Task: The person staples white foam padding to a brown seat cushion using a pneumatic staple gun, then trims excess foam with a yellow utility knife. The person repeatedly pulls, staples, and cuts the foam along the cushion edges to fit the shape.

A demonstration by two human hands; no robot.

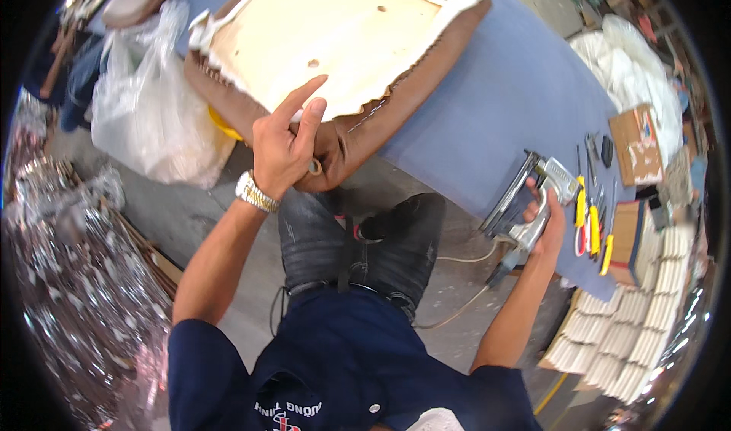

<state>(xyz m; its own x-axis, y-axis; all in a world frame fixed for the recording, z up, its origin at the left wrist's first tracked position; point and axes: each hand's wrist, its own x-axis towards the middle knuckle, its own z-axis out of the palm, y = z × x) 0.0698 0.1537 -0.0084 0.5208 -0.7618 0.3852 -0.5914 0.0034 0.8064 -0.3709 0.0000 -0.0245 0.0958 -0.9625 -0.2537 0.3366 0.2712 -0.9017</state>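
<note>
A brown upholstered panel (445, 46) lies on the blue-covered table, its pale board backing (343, 39) facing up with white padding around the edge. A row of staples runs along its right side. My left hand (285, 142) hovers over or rests at the near corner, index finger and thumb stretched apart, the other fingers curled and partly hidden. Beside it shows a small round tan ring or opening (314, 167). My right hand (550, 225) is wrapped around the grip of a silver and black air staple gun (560, 178), held at the table's right edge with a hose attached.
Yellow-handled screwdrivers (594, 229) and pliers (592, 143) lie right on the table (487, 111), near a cardboard box (638, 145). Stacked white strips (620, 340) stand at lower right. A plastic bag (152, 119) hangs at left, above shiny wrapped material (91, 301). The hose (457, 309) trails across the floor.
</note>
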